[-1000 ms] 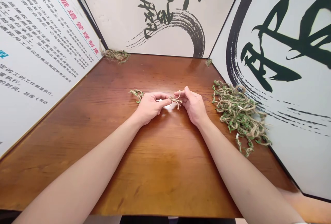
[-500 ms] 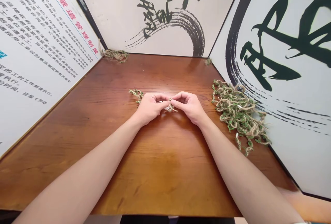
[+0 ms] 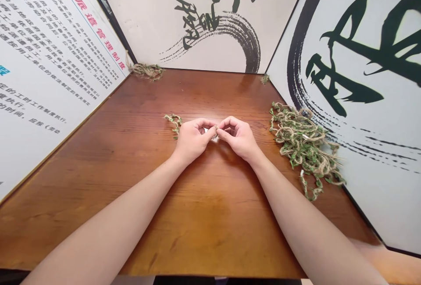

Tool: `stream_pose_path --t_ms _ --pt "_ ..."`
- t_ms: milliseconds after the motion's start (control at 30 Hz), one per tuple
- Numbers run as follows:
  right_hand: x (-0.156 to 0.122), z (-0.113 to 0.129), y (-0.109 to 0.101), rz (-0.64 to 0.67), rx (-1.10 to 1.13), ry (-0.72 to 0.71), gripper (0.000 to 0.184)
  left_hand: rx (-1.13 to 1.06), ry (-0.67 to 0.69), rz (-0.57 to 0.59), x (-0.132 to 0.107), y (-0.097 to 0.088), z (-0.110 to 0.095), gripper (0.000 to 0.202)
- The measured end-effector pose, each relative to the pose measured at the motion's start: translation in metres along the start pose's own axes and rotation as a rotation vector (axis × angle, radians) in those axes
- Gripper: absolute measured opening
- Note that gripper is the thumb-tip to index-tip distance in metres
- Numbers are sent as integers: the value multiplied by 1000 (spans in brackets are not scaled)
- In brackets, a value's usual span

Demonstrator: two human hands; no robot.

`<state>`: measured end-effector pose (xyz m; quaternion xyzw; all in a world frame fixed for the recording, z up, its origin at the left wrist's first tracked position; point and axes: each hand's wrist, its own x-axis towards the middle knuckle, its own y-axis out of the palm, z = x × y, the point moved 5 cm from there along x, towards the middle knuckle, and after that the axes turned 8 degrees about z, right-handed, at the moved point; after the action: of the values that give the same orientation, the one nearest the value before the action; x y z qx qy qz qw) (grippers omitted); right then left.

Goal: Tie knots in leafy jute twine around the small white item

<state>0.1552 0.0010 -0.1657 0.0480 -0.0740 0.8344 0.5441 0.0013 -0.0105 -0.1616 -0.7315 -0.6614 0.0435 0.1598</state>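
Note:
My left hand (image 3: 194, 139) and my right hand (image 3: 238, 137) meet over the middle of the table, thumbs and forefingers pinched together. Between the fingertips is a small piece of twine (image 3: 216, 130), mostly covered by the fingers. A leafy twine garland (image 3: 175, 122) lies on the wood just beyond my left hand, and part of it runs out of sight behind that hand. I cannot tell whether it joins the pinched piece. Something white shows faintly under the fingers.
A tangled heap of leafy twine (image 3: 305, 144) lies at the right, against the white panel. Another bundle of twine (image 3: 146, 71) sits in the back left corner, and a small tuft (image 3: 265, 78) in the back right. Printed panels enclose the brown wooden table (image 3: 204, 215) on three sides.
The loose twine ends that hung below my fingertips no longer show. Both hands have shifted only slightly and stay pinched together.

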Motion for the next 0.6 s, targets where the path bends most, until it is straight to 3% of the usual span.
stream_pose_path --t_ms 167,267,400,600 --pt "-3 8 -3 -55 -14 -117 25 -142 14 16 1 -1 -2 32" --pt "-2 3 -6 -53 104 -62 27 -256 4 75 4 -1 -2 33" --pt "0 -5 -8 -70 264 -7 37 -250 -20 165 5 0 -5 29" --pt "0 -8 -4 25 294 26 32 -309 -76 214 5 0 -9 25"
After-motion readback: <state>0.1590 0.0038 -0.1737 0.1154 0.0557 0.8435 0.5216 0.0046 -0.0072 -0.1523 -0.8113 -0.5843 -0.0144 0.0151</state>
